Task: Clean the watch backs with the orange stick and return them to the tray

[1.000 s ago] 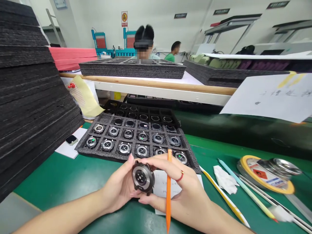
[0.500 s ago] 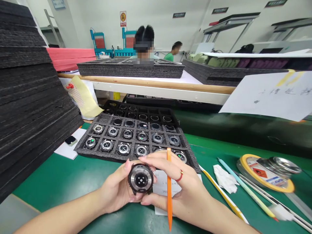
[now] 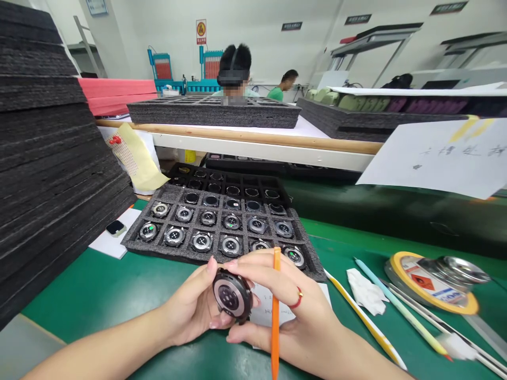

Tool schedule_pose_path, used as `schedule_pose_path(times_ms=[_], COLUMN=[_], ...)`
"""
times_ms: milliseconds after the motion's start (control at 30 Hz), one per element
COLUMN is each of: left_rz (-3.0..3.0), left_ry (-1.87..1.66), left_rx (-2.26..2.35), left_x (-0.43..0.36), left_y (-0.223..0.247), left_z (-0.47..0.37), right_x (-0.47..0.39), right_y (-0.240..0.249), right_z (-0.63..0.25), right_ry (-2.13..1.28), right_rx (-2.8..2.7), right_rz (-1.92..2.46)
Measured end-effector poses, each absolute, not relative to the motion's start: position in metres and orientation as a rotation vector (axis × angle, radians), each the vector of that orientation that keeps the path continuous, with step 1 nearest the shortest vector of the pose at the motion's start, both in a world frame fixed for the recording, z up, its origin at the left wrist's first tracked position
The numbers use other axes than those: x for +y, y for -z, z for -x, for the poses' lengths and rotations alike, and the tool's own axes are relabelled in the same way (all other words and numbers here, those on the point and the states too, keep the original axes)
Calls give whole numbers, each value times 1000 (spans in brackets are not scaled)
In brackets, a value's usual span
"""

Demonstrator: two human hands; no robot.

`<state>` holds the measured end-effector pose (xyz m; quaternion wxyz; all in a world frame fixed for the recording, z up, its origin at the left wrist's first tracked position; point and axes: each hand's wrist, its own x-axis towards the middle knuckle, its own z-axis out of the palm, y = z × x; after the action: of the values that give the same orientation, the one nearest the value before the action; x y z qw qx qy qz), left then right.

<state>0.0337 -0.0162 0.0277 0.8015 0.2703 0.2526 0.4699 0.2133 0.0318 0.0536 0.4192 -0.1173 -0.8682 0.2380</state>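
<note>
Between my two hands is a round black watch case, its sensor back facing up and tilted. My left hand grips its left side with thumb and fingers. Curled around the upper and right side, my right hand touches the case with its fingertips and also holds an orange stick, upright across the palm. Just beyond lies a grey foam tray with watch cases in its compartments. Under my right hand a white paper with handwriting is partly hidden.
Stacked black foam rises at left, near a small square watch. At right lie a white-yellow stick, tissue, a blue-yellow pen and a tape roll. A shelf spans behind; two people sit beyond.
The watch case has tilted and turned between my hands, its back now angled down to the left. My right hand has shifted slightly, and its thumb has drawn a little back from the case.
</note>
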Motion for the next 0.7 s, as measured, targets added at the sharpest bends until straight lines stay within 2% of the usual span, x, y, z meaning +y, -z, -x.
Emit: schedule_pose_path(times_ms=[700], left_rz=[-716], left_ry=[-1136], left_rx=[586], left_x=[-15], left_y=[-29], left_z=[-37], right_x=[32], right_y=[-51], right_z=[-213], right_ry=[-514], right_rx=[-2171], right_rz=[323])
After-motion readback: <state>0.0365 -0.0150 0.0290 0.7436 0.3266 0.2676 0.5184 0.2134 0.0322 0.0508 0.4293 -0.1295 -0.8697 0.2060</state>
